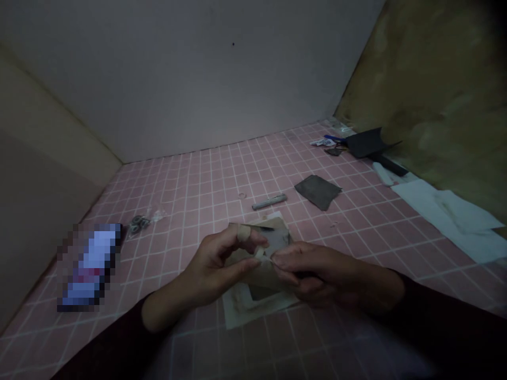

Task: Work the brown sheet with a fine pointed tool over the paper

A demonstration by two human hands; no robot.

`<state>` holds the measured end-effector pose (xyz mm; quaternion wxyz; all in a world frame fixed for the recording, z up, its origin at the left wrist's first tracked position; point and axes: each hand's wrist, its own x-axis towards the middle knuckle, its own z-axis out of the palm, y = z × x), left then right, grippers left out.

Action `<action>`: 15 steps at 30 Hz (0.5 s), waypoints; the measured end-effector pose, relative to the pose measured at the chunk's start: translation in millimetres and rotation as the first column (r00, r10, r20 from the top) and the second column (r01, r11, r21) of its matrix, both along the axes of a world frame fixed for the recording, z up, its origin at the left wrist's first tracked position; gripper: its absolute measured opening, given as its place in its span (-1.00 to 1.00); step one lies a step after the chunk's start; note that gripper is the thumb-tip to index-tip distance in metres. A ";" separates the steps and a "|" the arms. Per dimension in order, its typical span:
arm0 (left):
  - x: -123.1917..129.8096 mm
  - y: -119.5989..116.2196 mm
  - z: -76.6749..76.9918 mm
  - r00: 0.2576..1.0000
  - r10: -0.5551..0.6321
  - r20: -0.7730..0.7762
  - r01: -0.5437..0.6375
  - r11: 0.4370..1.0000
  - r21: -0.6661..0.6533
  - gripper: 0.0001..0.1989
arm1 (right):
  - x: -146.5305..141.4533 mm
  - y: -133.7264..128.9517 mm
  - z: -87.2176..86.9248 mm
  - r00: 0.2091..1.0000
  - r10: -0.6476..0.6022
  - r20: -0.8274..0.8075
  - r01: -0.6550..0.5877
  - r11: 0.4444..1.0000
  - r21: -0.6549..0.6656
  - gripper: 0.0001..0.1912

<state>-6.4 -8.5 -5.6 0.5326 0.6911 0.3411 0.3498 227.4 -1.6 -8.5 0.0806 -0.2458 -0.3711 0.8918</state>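
Observation:
My left hand (pixel 222 261) pinches a small pale ring-like piece (pixel 260 252) between thumb and fingertips. A light-coloured band (pixel 243 233) is wrapped round one of its fingers. From the right, my right hand (pixel 311 269) meets it with closed fingers, at a thin pale tip (pixel 269 258) beside the small piece. What else the right fingers hold is hidden. Below both hands lie brownish sheets (pixel 251 272) on a white paper (pixel 237 316), with a translucent sheet (pixel 280 237) partly showing behind the fingers.
A grey rod (pixel 269 201), a thin pale ring (pixel 242 195) and a dark grey sheet (pixel 318 191) lie farther back. At left are a blurred-out phone (pixel 91 266) and bagged metal rings (pixel 138 224). White papers (pixel 447 216) and a black scoop-like piece (pixel 366 143) line the right wall.

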 end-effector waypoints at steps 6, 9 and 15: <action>5.5 -2.0 2.1 0.996 0.066 0.055 -0.059 0.992 -0.115 -0.82 | -6.1 -7.3 -5.6 0.967 -0.216 0.134 0.031 0.624 0.781 -0.60; 6.8 -0.5 -1.2 0.994 0.097 0.042 -0.089 0.981 -0.171 -0.81 | -8.6 -11.8 -9.5 0.932 -0.346 0.106 0.003 0.299 0.954 -0.71; 5.5 0.4 -1.0 0.995 0.087 0.039 -0.081 0.986 -0.147 -0.81 | -7.0 -8.5 -4.0 0.964 -0.227 0.138 0.071 0.721 0.689 -0.58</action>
